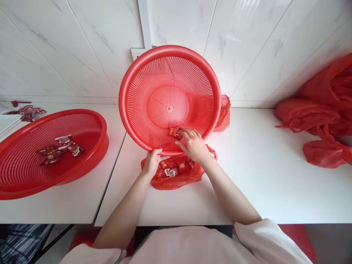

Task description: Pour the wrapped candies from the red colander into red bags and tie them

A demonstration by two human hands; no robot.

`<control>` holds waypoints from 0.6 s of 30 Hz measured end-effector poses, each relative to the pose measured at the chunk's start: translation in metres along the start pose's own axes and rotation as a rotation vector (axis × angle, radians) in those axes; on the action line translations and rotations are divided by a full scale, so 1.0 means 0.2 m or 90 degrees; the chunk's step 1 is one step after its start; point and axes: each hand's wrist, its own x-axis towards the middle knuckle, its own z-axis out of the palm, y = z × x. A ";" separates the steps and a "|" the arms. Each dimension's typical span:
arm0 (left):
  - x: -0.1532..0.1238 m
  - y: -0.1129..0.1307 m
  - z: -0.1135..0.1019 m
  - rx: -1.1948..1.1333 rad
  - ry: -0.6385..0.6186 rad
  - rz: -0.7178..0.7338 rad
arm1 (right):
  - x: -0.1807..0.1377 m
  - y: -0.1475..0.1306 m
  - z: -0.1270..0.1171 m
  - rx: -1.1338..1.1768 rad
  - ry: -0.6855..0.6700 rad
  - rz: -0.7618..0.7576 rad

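While the left hand (pixel 153 162) grips the tilted basket (pixel 170 50), the right hand (pixel 194 146) pinches a packet (pixel 177 138), seemingly gathering. Next calls for steady tilt

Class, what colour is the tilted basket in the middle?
The tilted basket is red, shown best in the head view.

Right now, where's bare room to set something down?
Largest: right table, between right arm and bag pile. Smaller: strip in front of open bag; front of left table, nearer than left basket. Crowded: the middle, where left hand, right hand, tilted basket and open bag bunch up.
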 end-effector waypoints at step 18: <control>0.07 0.04 -0.10 -0.006 0.065 0.068 | 0.03 0.03 -0.08 0.728 -0.143 0.259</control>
